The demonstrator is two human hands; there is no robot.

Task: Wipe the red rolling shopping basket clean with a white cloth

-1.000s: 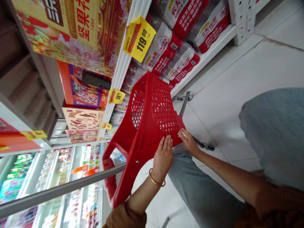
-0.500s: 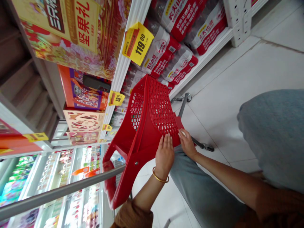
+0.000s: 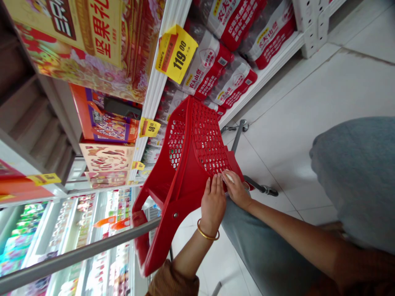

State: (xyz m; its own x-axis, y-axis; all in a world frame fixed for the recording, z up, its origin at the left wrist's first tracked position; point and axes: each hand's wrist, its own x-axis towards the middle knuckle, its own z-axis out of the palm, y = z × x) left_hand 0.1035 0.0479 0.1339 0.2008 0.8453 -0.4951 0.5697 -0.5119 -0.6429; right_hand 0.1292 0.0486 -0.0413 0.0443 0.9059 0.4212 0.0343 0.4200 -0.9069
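A red plastic shopping cart basket with honeycomb holes in its sides stands tilted across the middle of the view. My left hand, with a gold bangle on its wrist, lies flat on the side of the basket, fingers stretched and close together. Right beside its fingertips, my right hand is curled against the same red panel. A small folded white wipe or cloth shows between its fingers and the plastic; most of it is hidden.
Shelving on the left holds boxed gift packs and yellow price tags. Red-labelled water bottles fill the lower shelf. A dark phone-like object lies by an orange box. Cart wheels rest on the tiled floor.
My right hand has slid left along the basket's side, up to my left hand's fingertips. My left hand stays nearly where it was. The view has shifted slightly.
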